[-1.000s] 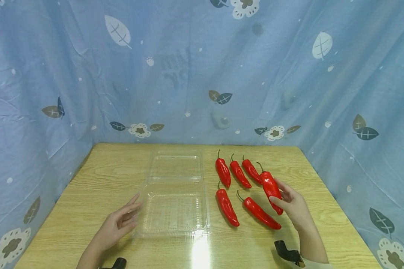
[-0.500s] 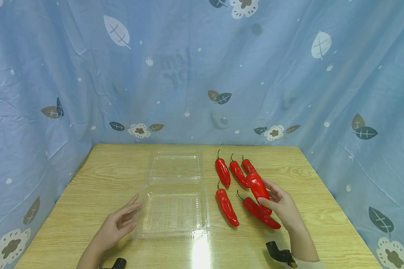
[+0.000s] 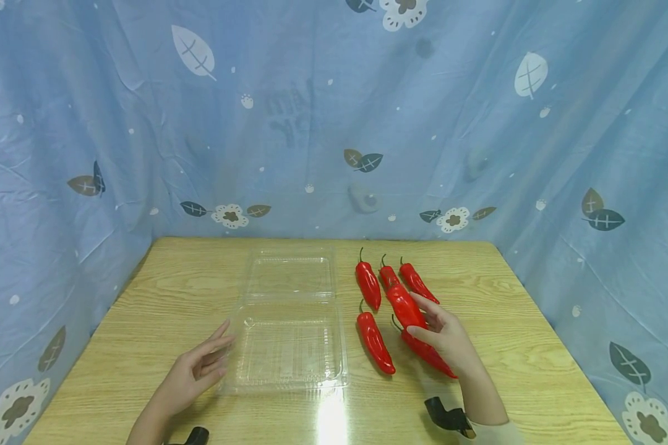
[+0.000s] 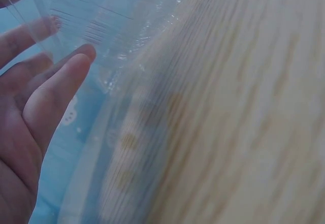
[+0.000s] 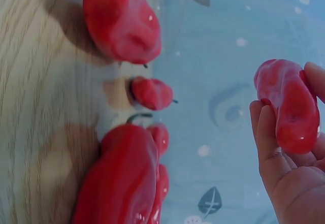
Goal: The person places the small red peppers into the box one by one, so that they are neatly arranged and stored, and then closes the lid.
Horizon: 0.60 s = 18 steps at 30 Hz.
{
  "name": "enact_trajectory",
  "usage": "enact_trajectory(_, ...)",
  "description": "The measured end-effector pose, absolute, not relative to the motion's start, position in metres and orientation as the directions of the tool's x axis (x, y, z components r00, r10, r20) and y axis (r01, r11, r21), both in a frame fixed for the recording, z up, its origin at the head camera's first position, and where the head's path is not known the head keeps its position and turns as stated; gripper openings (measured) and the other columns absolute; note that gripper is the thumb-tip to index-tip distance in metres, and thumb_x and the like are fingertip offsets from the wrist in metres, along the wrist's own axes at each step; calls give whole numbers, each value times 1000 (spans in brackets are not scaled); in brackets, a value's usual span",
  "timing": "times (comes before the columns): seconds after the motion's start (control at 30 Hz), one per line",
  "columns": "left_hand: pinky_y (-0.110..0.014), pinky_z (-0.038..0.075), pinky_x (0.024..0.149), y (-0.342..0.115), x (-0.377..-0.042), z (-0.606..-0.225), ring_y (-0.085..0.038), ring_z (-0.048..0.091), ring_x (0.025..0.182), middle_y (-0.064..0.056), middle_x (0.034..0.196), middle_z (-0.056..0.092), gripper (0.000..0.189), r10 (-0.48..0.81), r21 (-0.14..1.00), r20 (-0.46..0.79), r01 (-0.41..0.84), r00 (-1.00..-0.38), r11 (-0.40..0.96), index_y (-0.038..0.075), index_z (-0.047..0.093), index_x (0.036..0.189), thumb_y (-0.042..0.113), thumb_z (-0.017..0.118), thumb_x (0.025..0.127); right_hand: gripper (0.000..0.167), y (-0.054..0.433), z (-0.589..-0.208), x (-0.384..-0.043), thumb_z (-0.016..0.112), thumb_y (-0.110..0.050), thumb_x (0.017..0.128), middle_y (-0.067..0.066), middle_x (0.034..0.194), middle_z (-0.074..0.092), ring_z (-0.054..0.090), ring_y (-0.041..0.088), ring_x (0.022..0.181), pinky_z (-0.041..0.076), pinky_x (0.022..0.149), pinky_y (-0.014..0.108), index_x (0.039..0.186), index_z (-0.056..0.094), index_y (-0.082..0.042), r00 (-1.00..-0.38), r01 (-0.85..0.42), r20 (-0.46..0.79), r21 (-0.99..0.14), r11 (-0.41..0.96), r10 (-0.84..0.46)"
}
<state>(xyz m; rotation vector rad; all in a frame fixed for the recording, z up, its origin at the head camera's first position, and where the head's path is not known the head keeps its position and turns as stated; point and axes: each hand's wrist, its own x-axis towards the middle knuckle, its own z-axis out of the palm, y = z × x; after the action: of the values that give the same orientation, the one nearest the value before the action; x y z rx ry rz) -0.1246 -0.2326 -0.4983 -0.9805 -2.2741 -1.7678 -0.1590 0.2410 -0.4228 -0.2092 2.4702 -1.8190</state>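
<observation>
My right hand (image 3: 445, 340) grips a red chili pepper (image 3: 405, 306) between thumb and fingers, raised over the table; the right wrist view also shows this held pepper (image 5: 289, 107). Below it lies another chili pepper (image 3: 428, 352), partly hidden by the hand. A clear plastic clamshell box (image 3: 291, 298) lies with its lid folded back, left of the peppers. My left hand (image 3: 186, 374) is at the box's left edge, its fingers loosely bent. In the left wrist view the fingertips (image 4: 85, 54) are close to the clear wall; whether they touch it I cannot tell.
Several other red peppers lie on the wooden table (image 3: 172, 290): one near the box (image 3: 375, 343), and at the back a left pepper (image 3: 368, 285), a half-covered pepper (image 3: 388, 276) and a right pepper (image 3: 417, 283). A blue patterned curtain (image 3: 312, 123) encloses the table.
My right hand has moved left with the held pepper, from the right end of the pepper group to above its middle. My left hand and the box have stayed in place.
</observation>
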Motion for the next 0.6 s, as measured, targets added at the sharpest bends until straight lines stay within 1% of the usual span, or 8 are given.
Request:
enact_trajectory(0.07, -14, 44, 96, -233, -124, -499, -2, 42, 129, -37, 148, 15, 50, 424, 833, 451, 541, -785, 115, -19, 37, 133, -19, 52, 85, 62, 237, -424, -160, 71, -14, 85, 17, 138, 48, 53, 33, 115, 53, 83, 22, 141, 45, -14, -987, -66, 21, -956, 285, -158)
enact_trajectory(0.17, -14, 44, 96, -233, -125, -499, -2, 42, 129, -38, 147, 14, 50, 425, 830, 458, 547, -781, 111, -19, 37, 133, -20, 53, 85, 63, 232, -424, -161, 71, -12, 84, 17, 139, 48, 53, 34, 115, 53, 83, 23, 142, 44, -13, -985, -63, 17, -962, 264, -171)
enact_trajectory(0.43, -15, 44, 97, -234, -125, -502, -2, 42, 129, -37, 147, 14, 50, 423, 828, 460, 549, -781, 112, -18, 37, 133, -19, 53, 85, 64, 215, -425, -163, 71, -10, 83, 17, 140, 47, 51, 29, 117, 51, 87, 23, 141, 45, -12, -977, -33, -12, -978, 207, -212)
enact_trajectory(0.6, -14, 43, 97, -233, -125, -500, -3, 42, 129, -35, 149, 15, 49, 422, 833, 445, 538, -790, 128, -19, 38, 133, -18, 53, 86, 64, 206, -425, -165, 70, -10, 84, 21, 140, 46, 55, 26, 113, 55, 83, 28, 142, 43, -9, -967, -46, -2, -983, 180, -256)
